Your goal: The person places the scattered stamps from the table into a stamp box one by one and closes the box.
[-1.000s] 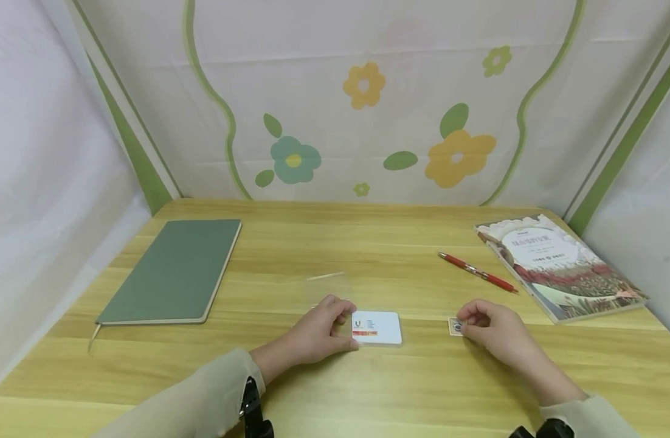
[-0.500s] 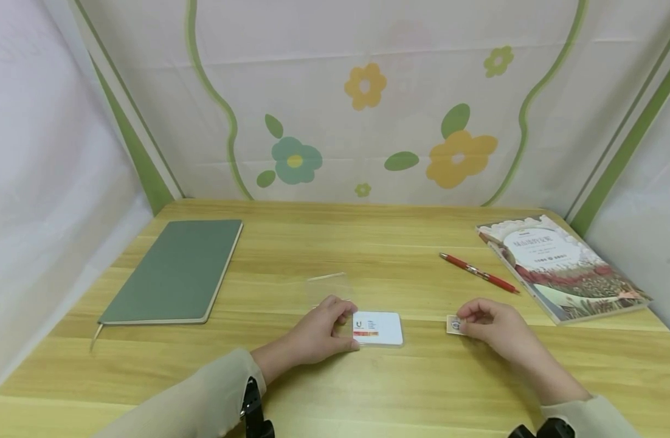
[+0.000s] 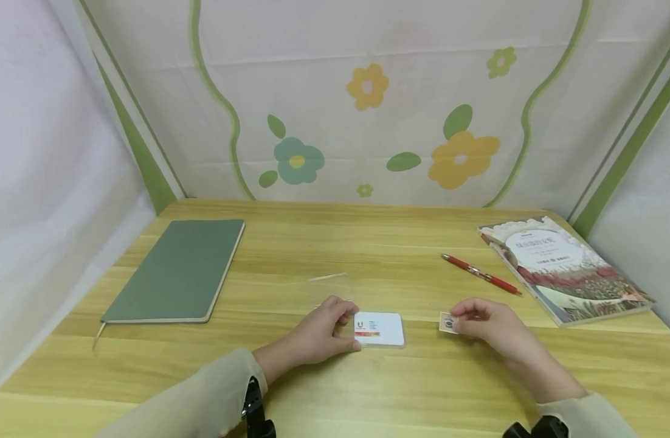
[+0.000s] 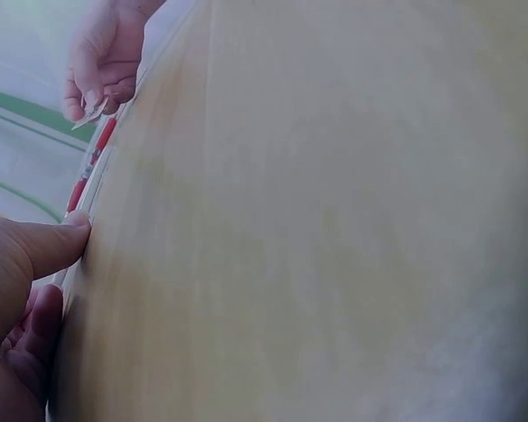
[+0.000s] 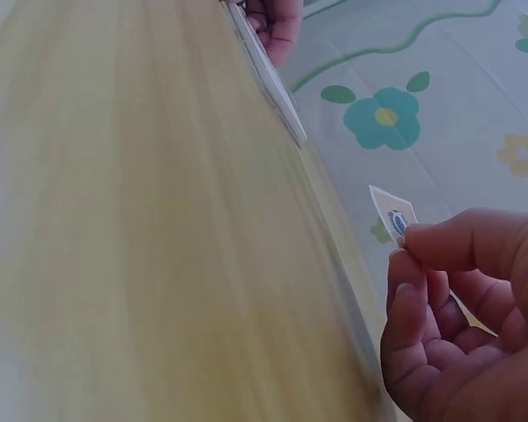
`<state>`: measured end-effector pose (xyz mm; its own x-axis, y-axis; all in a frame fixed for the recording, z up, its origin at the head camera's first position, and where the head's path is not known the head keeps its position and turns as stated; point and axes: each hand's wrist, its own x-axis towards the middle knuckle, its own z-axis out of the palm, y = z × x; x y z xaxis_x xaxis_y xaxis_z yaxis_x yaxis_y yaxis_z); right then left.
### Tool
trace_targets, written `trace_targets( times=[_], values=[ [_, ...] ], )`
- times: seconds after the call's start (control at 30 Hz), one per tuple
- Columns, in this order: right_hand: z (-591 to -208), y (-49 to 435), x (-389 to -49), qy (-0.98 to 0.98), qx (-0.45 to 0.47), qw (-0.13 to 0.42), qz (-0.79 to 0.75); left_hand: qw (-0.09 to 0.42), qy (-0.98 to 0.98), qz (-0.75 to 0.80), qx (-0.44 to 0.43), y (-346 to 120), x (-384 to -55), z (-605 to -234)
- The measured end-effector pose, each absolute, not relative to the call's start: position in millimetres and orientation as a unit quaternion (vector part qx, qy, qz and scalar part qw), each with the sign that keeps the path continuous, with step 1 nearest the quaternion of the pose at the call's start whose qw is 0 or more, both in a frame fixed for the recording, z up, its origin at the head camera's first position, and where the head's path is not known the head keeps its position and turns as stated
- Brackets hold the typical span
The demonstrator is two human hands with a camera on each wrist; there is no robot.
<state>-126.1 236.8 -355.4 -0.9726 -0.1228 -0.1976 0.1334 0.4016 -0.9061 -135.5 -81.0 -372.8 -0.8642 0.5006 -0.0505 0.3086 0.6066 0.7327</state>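
A stack of white cards with a red-orange stripe and small print [image 3: 380, 329] lies on the table, seemingly in a shallow clear case. My left hand [image 3: 322, 333] grips it at its left end, thumb on the near corner and a fingertip on the far one. Between thumb and index finger of my right hand [image 3: 493, 328] is a small square stamp-like paper [image 3: 446, 323], cream with a dark round emblem. In the right wrist view that paper [image 5: 393, 214] is tilted up off the table. A clear plastic lid-like piece [image 3: 328, 286] lies behind my left hand, partly hidden by it.
A green notebook [image 3: 176, 271] with a ribbon lies at the left. A red pen [image 3: 481, 274] rests at the right, beside an illustrated paperback book [image 3: 565, 267]. A flowered white cloth [image 3: 335, 121] hangs behind the wooden table [image 3: 335, 234].
My right hand has lifted the small paper slightly and shifted it a little left, toward the cards. The left hand keeps its grip. The whole head view has drifted slightly.
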Motion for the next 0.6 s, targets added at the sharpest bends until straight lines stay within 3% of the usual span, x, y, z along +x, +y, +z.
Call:
trace_targets(
  times=[0.6],
  values=[
    [-354,208,-132,0.797,-0.011,0.148,-0.585,0.127,0.890,0.375,0.226,-80,-133,-369]
  ],
)
